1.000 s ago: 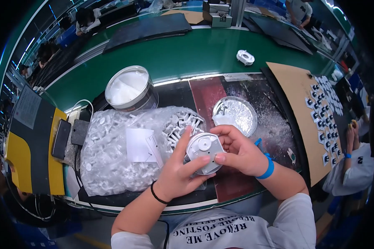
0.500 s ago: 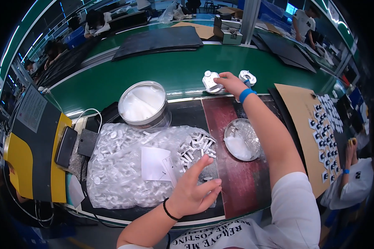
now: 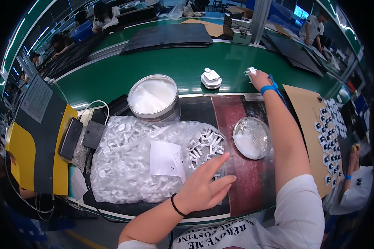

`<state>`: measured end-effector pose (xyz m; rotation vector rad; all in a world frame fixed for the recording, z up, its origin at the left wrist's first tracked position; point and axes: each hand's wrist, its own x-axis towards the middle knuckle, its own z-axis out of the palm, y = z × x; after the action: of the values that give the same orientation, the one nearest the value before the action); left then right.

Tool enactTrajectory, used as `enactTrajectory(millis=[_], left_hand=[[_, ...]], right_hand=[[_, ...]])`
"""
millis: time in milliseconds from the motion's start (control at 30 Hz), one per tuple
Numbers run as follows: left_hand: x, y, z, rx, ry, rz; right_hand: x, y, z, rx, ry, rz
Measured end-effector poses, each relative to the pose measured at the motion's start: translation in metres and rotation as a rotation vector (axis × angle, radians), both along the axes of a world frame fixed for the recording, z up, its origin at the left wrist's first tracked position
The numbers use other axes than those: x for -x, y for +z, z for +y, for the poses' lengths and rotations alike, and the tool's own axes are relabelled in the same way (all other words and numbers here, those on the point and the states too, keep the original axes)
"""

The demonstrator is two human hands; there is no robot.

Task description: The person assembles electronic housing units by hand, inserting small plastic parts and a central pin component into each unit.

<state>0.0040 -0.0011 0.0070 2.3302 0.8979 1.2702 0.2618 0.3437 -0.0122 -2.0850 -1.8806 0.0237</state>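
My right hand [image 3: 260, 80] reaches far out over the green surface, its fingers closed on a white plastic part [image 3: 250, 72]. Most of that part is hidden by the fingers. To its left stands a small stack of white plastic housings [image 3: 211, 79], with nothing touching it. My left hand [image 3: 203, 186] hovers at the near right of a clear plastic bag [image 3: 124, 178], its fingers apart and holding nothing. Small white stemmed pieces [image 3: 205, 145] show at the bag's right end, just beyond my left fingers. A paper slip [image 3: 165, 159] lies on the bag.
Behind the bag stands a round tub of white grease-like stuff [image 3: 153, 97]. A shallow round dish [image 3: 252, 139] with similar stuff sits by my right forearm. Cardboard [image 3: 293, 108] bearing rows of small parts is at right, a yellow-black machine [image 3: 37, 145] at left. Co-workers sit beyond.
My right hand has left the stacked housings and moved right, where it now grips another white part. My left hand keeps much the same pose. The whole view has shifted slightly.
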Motion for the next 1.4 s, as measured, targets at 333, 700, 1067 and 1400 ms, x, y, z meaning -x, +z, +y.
enactTrajectory(millis=[333,700,1067,1400], left_hand=[[-0.002,-0.014,-0.009,-0.023,-0.009,-0.231],[-0.016,0.004,-0.025,0.045,-0.192,-0.006],[-0.011,0.003,-0.025,0.010,-0.101,0.036],[-0.013,0.003,-0.023,0.021,-0.074,0.038]], right_hand=[[0.043,0.094,-0.284,0.584,0.519,1.299],[-0.011,0.065,-0.396,0.138,0.655,0.689],[-0.218,0.024,-0.472,-0.080,-0.492,0.133],[-0.243,-0.002,-0.443,-0.072,-0.546,-0.034]])
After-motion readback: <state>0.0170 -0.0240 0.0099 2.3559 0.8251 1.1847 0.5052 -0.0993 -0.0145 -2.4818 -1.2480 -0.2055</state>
